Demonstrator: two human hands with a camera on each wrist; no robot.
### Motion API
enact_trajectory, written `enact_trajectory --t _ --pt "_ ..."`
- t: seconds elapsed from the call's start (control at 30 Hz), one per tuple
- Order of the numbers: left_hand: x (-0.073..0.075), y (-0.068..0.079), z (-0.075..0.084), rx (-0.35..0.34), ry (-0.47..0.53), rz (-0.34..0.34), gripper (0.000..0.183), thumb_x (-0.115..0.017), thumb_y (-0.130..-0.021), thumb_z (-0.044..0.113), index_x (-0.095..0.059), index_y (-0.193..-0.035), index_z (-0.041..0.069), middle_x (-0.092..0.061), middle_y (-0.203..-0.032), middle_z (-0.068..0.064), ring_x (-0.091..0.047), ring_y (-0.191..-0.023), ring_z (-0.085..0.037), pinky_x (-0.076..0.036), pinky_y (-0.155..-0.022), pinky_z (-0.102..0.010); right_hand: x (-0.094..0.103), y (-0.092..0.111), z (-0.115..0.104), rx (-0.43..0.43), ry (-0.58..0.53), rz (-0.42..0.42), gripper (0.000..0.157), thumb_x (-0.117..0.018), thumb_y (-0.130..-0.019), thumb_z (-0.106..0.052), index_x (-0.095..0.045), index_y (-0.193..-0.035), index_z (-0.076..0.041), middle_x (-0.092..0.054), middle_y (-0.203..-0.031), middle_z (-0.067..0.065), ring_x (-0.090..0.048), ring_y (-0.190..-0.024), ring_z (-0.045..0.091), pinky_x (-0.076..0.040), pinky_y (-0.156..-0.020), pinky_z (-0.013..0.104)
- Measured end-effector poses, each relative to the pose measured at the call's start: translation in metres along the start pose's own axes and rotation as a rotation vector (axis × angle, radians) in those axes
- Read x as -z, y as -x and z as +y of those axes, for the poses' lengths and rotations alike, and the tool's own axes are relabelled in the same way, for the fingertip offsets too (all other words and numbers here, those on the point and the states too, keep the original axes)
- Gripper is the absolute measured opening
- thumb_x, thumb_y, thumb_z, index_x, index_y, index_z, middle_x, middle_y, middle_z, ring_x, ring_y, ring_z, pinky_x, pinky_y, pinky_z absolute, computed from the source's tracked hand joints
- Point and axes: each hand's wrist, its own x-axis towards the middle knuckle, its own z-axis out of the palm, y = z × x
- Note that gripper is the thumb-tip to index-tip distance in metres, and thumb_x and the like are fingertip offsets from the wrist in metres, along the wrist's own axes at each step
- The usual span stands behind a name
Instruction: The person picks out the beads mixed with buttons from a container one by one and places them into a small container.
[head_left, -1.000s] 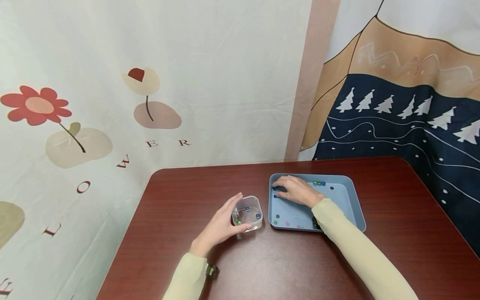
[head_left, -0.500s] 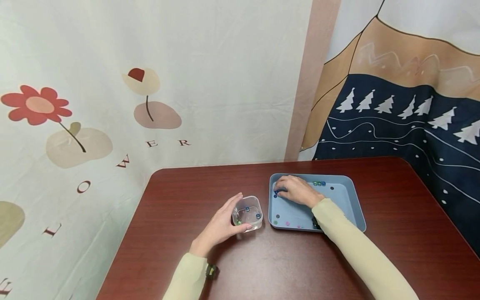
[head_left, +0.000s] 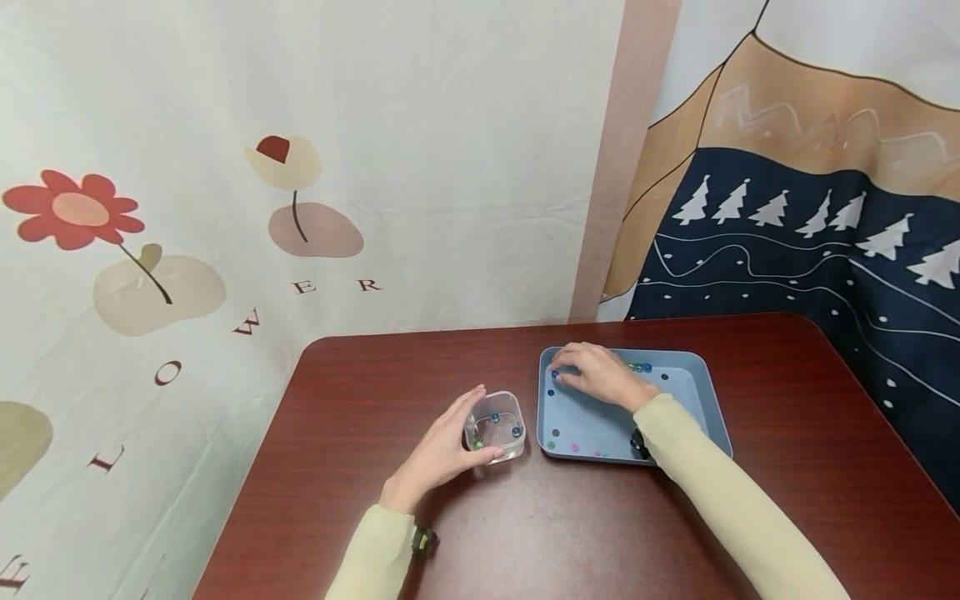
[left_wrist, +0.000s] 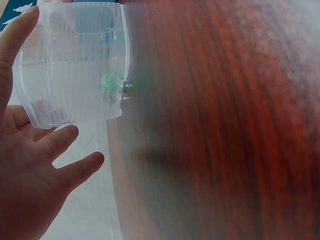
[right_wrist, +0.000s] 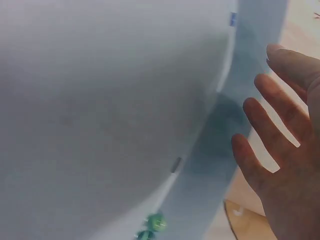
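In the head view, my left hand (head_left: 438,454) holds a clear plastic container (head_left: 512,402), thumb on the near side and fingers on the far side. Blue and green marbles lie inside it; the left wrist view shows a green marble (left_wrist: 110,81) through the wall. My right hand (head_left: 602,375) hovers over the left back part of a blue tray (head_left: 705,400). Its fingers are spread and loosely bent, with nothing visible between them. One small blue piece (head_left: 554,374) lies by its fingertips, and another blue piece (head_left: 551,392) sits just nearer.
Green and blue marbles (head_left: 640,367) line the tray's back wall, partly behind the right hand. A dark round piece (head_left: 664,377) lies right of them. Pink piece (head_left: 575,447), green piece (head_left: 551,445) and others lie along the front. The brown table (head_left: 360,400) meets a printed curtain.
My right hand has shifted slightly right and back. One blue piece moved toward me, then back near the tray's rear left corner. The left hand and container have stayed put.
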Motion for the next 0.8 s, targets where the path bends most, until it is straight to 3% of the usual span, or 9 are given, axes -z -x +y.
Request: enact_trajectory --t 0.47,0.8 --pt "-0.001 -0.001 -0.002 -0.003 0.003 -0.004 0.095 -0.087 -0.083 0.042 -0.040 -0.159 0.011 -0.039 -0.164 -0.007 -0.043 -0.145 -0.029 -0.038 -0.116 -0.052 0.022 0.006 -0.025 0.040 -0.039 0.095 0.021 -0.075 -0.097 -0.018 -0.078 -0.117 -0.011 -0.069 -0.128 0.004 -0.062 -0.122 0.026 -0.051 -0.102 0.048" --pt "-0.001 -0.001 -0.003 -0.010 0.001 -0.006 0.095 -0.087 -0.083 0.041 -0.040 -0.159 0.010 -0.038 -0.164 -0.007 -0.043 -0.145 -0.029 -0.038 -0.116 -0.052 0.019 0.016 -0.047 0.063 -0.057 0.140 0.021 -0.074 -0.098 -0.021 -0.078 -0.116 -0.012 -0.069 -0.129 0.004 -0.061 -0.124 0.025 -0.050 -0.105 0.047"
